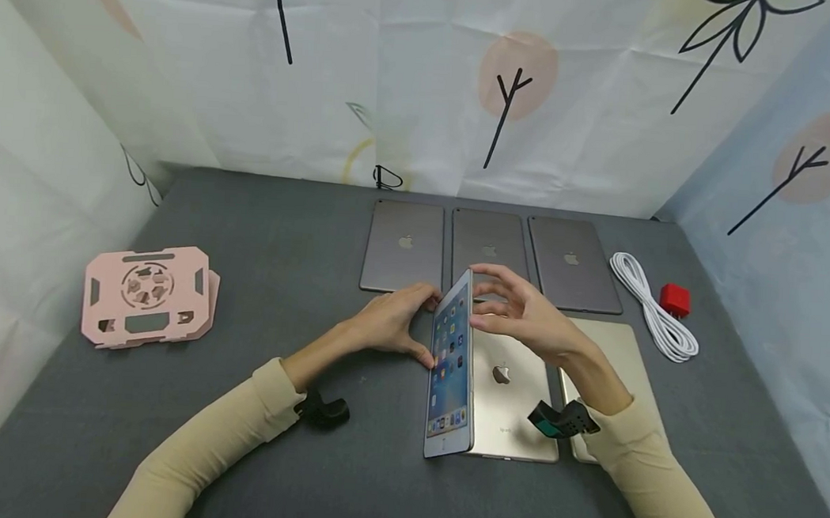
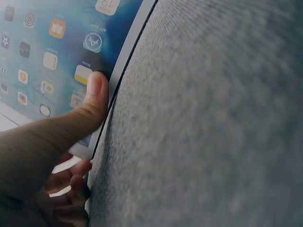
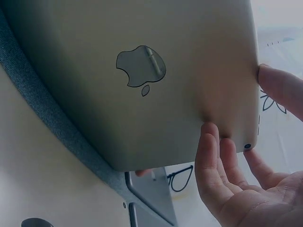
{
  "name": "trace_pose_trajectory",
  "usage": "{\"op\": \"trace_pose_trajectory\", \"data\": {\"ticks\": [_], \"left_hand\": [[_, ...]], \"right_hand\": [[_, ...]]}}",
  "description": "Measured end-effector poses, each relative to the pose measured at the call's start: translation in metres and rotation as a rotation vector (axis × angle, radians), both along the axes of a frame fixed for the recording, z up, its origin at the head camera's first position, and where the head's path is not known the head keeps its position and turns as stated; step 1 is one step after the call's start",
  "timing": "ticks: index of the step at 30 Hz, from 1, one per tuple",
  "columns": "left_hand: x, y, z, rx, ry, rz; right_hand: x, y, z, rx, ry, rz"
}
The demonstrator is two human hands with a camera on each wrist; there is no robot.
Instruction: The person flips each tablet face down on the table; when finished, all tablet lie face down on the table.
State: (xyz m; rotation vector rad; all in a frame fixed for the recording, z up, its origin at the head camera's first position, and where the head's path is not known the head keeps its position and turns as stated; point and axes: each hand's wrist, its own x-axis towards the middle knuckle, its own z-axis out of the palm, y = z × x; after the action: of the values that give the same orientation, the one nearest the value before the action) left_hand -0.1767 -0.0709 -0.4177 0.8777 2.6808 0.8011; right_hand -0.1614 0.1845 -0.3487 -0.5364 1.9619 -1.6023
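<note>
A white-framed tablet (image 1: pixel 450 364) stands tilted on its long edge, its lit screen with app icons facing left. My left hand (image 1: pixel 400 321) grips its lower far part; in the left wrist view the thumb (image 2: pixel 97 92) lies on the screen, with fingers at the edge below. My right hand (image 1: pixel 519 309) holds the raised edge. In the right wrist view its thumb (image 3: pixel 279 87) touches that edge and fingertips (image 3: pixel 209 130) meet the gold back near the camera corner. Just right of it, a gold tablet (image 1: pixel 509 407) lies face down.
Another gold tablet (image 1: pixel 613 342) lies partly under my right forearm. Three grey tablets (image 1: pixel 405 246) lie in a row at the back. Right of them are a coiled white cable (image 1: pixel 647 305) and a red adapter block (image 1: pixel 675 299). Pink cut-out plates (image 1: pixel 145 294) are stacked at left.
</note>
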Motion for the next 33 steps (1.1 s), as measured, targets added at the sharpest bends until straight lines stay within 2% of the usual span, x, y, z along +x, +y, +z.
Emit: {"op": "trace_pose_trajectory", "data": {"ticks": [3,6,9,11,15,18,25,29,33], "left_hand": [[-0.001,-0.005,0.004,0.049,-0.034,-0.038],[-0.001,-0.012,0.012,0.141,-0.113,-0.093],[-0.001,-0.019,0.025,0.241,-0.199,-0.136],[0.000,-0.023,0.034,0.294,-0.230,-0.152],[0.001,-0.028,0.050,0.357,-0.226,-0.170],[0.002,-0.029,0.055,0.368,-0.202,-0.166],[0.003,-0.036,0.057,0.371,-0.191,-0.157],[0.003,-0.042,0.058,0.371,-0.199,-0.147],[0.002,-0.048,0.057,0.373,-0.216,-0.148]], "right_hand": [[0.000,-0.004,0.001,-0.001,0.004,0.005],[-0.001,-0.008,0.002,0.005,0.017,0.013],[-0.001,-0.014,0.003,0.011,0.027,0.023],[-0.001,-0.018,0.002,0.011,0.027,0.028],[-0.002,-0.025,-0.001,0.002,0.007,0.040],[-0.003,-0.030,-0.006,0.025,0.009,0.056],[-0.011,-0.035,-0.020,0.186,0.097,0.058],[-0.017,-0.035,-0.029,0.271,0.131,0.100],[-0.018,-0.036,-0.037,0.401,0.198,0.138]]}}
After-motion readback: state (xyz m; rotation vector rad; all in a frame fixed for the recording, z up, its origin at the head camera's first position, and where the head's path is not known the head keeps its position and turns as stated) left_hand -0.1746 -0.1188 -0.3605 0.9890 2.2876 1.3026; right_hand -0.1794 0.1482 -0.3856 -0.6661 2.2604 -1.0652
